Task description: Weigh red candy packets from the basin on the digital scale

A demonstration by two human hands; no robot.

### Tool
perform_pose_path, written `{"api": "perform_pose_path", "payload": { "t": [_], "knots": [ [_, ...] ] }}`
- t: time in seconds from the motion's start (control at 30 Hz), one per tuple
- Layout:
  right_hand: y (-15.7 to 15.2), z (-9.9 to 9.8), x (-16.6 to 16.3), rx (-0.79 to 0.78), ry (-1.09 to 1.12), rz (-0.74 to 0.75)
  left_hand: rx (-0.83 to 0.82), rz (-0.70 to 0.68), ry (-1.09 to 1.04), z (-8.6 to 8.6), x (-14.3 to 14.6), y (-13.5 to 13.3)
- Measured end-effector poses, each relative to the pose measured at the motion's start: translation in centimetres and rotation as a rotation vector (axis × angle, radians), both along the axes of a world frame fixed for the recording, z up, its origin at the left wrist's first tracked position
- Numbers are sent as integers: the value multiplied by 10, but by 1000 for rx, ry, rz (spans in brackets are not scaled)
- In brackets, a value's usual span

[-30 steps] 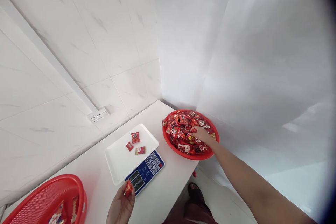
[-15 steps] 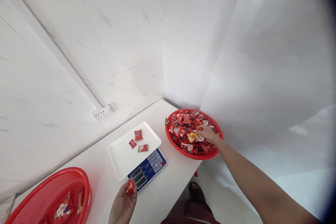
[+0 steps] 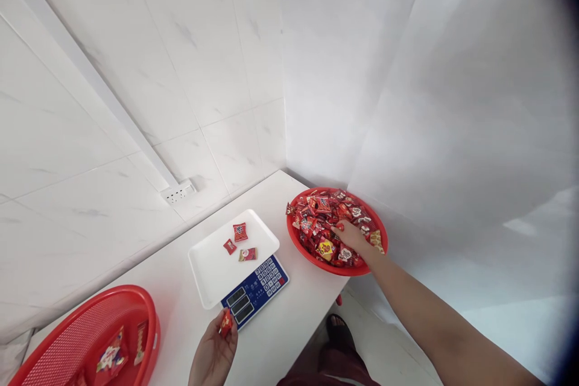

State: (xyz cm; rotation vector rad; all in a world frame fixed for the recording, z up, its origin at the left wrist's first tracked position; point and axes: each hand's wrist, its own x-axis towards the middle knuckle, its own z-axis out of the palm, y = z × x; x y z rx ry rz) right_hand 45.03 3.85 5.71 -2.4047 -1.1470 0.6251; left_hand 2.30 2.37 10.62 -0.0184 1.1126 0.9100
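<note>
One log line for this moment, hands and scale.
left hand: holds candy | right hand: in candy basket | scale tray: three candies

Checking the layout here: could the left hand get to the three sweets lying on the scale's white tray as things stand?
Probably yes. The left hand hovers just in front of the scale, pinching a red sweet. The three sweets lie in the open on the white tray, nothing between. Its fingers are occupied, though.

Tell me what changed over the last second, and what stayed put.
The right hand shifted a little within the heap of wrapped sweets in the red basin, stirring them; a yellow-marked packet now shows beside it. The left hand keeps its pinch on a small red sweet near the scale. The three sweets on the pan lie unchanged.
</note>
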Motion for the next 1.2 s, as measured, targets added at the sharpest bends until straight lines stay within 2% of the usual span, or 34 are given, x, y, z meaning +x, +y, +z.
{"api": "perform_pose_path", "payload": {
  "t": [0.2, 0.3, 0.5, 0.7, 0.9, 1.0, 1.07, 1.2],
  "knots": [
    [6, -15, -26, -99, -136, -15, -11, -15, 17, 8, 4, -1],
    [10, -14, -27, -87, -87, -34, -11, -15, 12, 10, 6, -1],
    [8, -10, -8, 87, 65, -77, -11, -16, 12, 9, 5, -1],
    [-8, -4, 7, 347, 316, -283, 14, -17, 13, 14, 7, 2],
    [-11, 17, 7, 503, 636, -455, 15, -50, 28, 21, 20, 5],
    [-7, 32, -13, 527, 757, -436, 27, -91, 39, 25, 36, 6],
    [-4, 42, -41, 521, 852, -376, 43, -139, 20, 28, 51, 6],
    [1, 63, -127, 405, 1189, -91, 96, -288, -71, 36, 82, 4]
  ]
}}
